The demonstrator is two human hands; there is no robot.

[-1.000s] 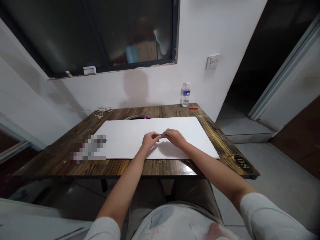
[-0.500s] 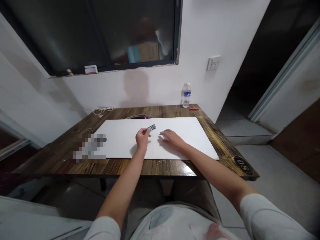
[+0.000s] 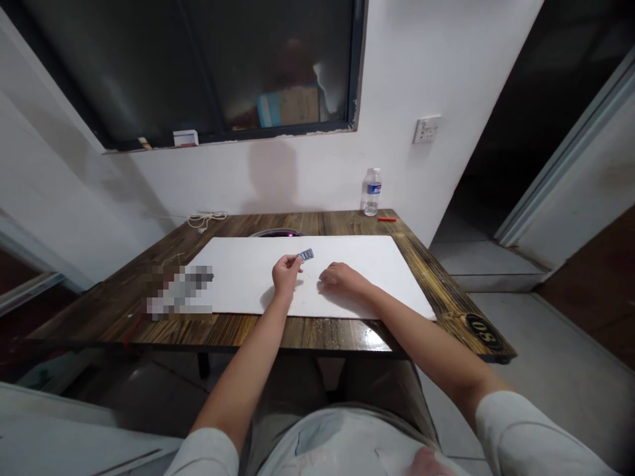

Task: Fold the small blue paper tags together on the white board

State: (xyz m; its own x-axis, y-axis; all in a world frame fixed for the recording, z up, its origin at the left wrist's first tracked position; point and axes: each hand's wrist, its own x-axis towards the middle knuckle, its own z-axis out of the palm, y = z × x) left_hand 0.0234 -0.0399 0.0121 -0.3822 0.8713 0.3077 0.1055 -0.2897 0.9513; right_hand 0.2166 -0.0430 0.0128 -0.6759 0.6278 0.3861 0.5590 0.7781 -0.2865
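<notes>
Between the thumb and fingers of my left hand (image 3: 286, 271) is a small flat blue piece (image 3: 307, 255) with a row of grey rectangles on it, held by its left end. It is raised above a white board (image 3: 248, 271) that lies on the wooden table; its exact kind is too small to tell. My right hand (image 3: 342, 279) hovers low over the board, to the right of the blue piece and apart from it. Its fingers are loosely bent downward, with nothing visible in them. The fingertips are partly hidden.
A water bottle (image 3: 372, 192) and a red stick-like thing (image 3: 387, 219) are at the table's back right. A white cable (image 3: 206, 217) lies at the back left. A round dark object (image 3: 278, 233) shows behind the board. A pixelated patch (image 3: 181, 291) covers things at the left.
The fingers of my right hand have curled down from a more stretched pose. My left hand still holds the blue piece, tilted slightly differently. The view has shifted a little.
</notes>
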